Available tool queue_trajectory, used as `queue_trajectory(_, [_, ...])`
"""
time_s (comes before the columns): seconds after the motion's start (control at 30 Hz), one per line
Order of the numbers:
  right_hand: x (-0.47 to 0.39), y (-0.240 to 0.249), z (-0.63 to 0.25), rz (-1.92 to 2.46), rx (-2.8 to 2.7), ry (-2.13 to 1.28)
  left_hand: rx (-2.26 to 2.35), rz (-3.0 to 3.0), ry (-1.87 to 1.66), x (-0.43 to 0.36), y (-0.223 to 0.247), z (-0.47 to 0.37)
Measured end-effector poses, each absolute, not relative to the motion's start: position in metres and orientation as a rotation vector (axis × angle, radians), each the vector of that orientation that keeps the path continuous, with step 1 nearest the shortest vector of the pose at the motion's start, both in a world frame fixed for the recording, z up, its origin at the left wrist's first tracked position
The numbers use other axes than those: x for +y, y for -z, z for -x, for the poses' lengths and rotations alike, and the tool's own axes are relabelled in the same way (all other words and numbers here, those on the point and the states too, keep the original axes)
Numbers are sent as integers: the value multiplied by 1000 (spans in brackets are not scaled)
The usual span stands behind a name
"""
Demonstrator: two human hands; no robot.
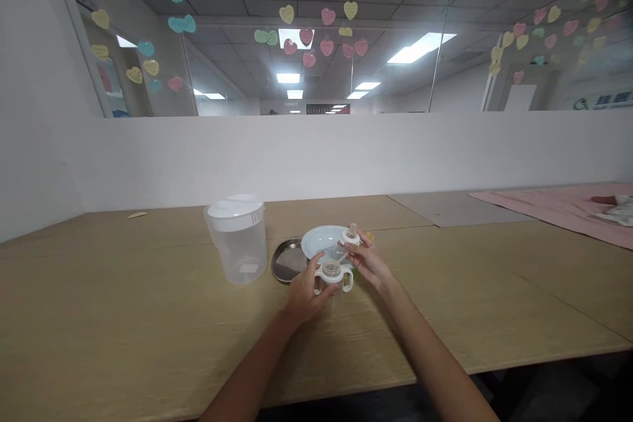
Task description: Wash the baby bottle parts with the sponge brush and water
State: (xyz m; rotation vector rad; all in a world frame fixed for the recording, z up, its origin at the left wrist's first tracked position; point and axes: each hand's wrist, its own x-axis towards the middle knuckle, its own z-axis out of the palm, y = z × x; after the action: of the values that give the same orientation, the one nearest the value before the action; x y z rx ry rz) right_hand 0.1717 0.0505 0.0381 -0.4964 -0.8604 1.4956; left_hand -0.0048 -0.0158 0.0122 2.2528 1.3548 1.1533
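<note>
My left hand (pixel 307 290) is closed around a clear baby bottle (pixel 332 270) with a white collar and white side handles. The bottle stands upright with its mouth open at the top. In my right hand (pixel 368 262) is the bottle's white cap with a nipple (pixel 351 235), pinched between the fingers, a little above and to the right of the bottle mouth. A thin pale straw-like piece runs down from the cap toward the mouth. Just behind both hands lies a pale blue-white bowl (pixel 316 236), partly covered by them.
A round metal tray (pixel 287 262) lies left of the bowl, beside a tall clear plastic pitcher (pixel 241 244) with a white lid. Something yellow-green shows partly behind my right hand. At the far right a pink cloth (pixel 544 201) covers the wooden table (pixel 148 330). A white wall rises behind.
</note>
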Motion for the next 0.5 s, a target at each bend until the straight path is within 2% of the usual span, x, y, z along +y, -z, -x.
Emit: queue_trajectory(0.5, [63, -31, -176, 394, -665, -1601, 1352, -2284, -1171, -16, -13, 5])
